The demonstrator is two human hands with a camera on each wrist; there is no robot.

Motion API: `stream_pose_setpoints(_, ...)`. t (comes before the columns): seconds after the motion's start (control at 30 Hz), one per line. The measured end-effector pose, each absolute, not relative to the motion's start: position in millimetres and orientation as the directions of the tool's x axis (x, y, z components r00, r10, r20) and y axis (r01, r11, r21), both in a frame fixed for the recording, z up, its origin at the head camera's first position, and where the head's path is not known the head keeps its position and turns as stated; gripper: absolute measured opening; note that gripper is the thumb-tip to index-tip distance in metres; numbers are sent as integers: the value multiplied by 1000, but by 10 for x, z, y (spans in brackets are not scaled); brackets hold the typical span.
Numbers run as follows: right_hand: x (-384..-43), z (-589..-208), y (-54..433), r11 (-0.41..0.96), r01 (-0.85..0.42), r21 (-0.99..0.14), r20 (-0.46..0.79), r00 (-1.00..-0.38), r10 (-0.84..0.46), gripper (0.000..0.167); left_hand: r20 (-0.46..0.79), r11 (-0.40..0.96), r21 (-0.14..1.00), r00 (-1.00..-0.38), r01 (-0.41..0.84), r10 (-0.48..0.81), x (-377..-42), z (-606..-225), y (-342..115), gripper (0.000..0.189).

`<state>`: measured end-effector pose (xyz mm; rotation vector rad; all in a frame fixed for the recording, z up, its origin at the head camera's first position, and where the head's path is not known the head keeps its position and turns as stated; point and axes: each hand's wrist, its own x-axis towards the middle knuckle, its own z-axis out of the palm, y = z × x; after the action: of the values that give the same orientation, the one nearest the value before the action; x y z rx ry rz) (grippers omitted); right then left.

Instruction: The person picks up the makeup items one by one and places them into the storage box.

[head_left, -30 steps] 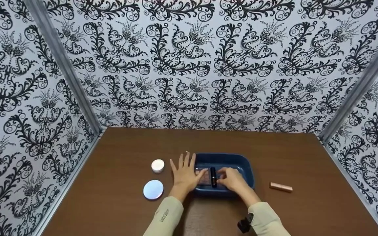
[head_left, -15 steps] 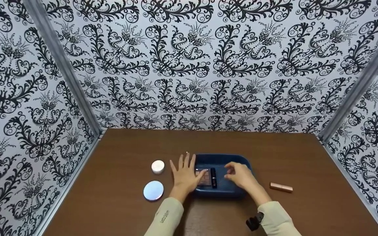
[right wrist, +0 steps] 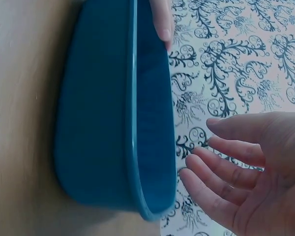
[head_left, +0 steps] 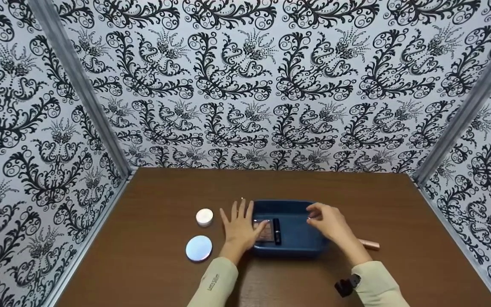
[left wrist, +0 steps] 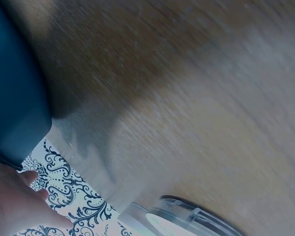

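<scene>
A blue plastic basin [head_left: 298, 232] stands on the table. Inside its left half lie a flat brownish palette [head_left: 267, 234] with a clear lid and, alongside, a slim black lipstick-like tube [head_left: 277, 231]. Fingers spread, my left hand [head_left: 240, 230] lies over the basin's left edge, its thumb overlapping the palette. My right hand [head_left: 333, 224] is above the basin's right end and holds nothing. The right wrist view shows that hand [right wrist: 250, 167] with loosely bent fingers, apart from the basin's rim [right wrist: 132, 98].
Left of the basin sit a small white-lidded jar [head_left: 204, 217] and a round pale compact [head_left: 199, 248]. A rose-gold tube [head_left: 371, 244] lies to the right, partly behind the right forearm. Patterned walls [head_left: 245, 85] enclose the wooden table [head_left: 164, 192].
My right hand has let go of the black tube in the basin and moved right to the basin's right end. The left hand has stayed in place.
</scene>
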<state>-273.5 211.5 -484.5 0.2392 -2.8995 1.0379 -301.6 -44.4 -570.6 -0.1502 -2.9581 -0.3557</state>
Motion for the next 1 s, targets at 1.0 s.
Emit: stream_pose_setpoints(1.0,-2515,-5090,3183,881,-61,-469,88,-996,-22,30,168,961,243,-982,129,89,-2993,-5686,-456,84)
